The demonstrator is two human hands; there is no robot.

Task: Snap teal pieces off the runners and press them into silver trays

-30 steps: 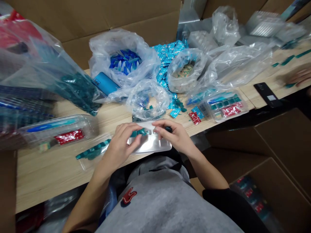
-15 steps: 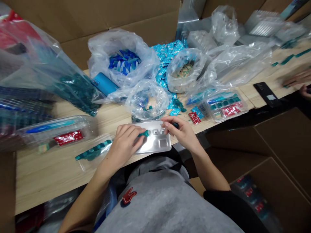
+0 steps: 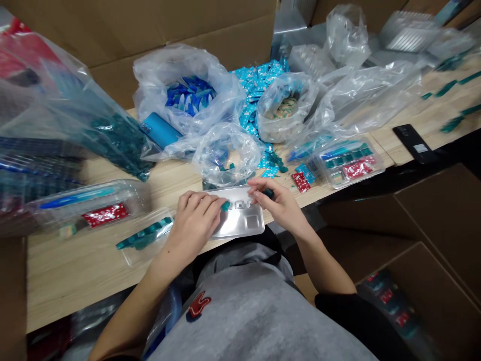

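**Dark teal piece pinched at the tray's corner**

On my head feed, the shiny clear plastic tray [image 3: 236, 213] lies flat near the edge of the wooden table [image 3: 75, 271], with a row of small wells across it and a larger square well [image 3: 250, 221] at its lower right. A teal piece [image 3: 226, 205] sits near the left end of that row, right against the left hand [image 3: 193, 215]. Its fingers curl over the tray's left side, but I can't tell whether they have hold of the piece. The right hand [image 3: 280, 200] is closed in a tight pinch on a dark teal piece [image 3: 268, 192], just above the tray's upper right corner. Just left of the tray, I see a clear insert [image 3: 145, 235] holding a teal strip. Farther out, a blue phone [image 3: 158, 129] sits against a plastic bag [image 3: 225, 95] of blue items, with loose blue sachets [image 3: 255, 82] beyond it and a packed clear box [image 3: 349, 168] to the right.
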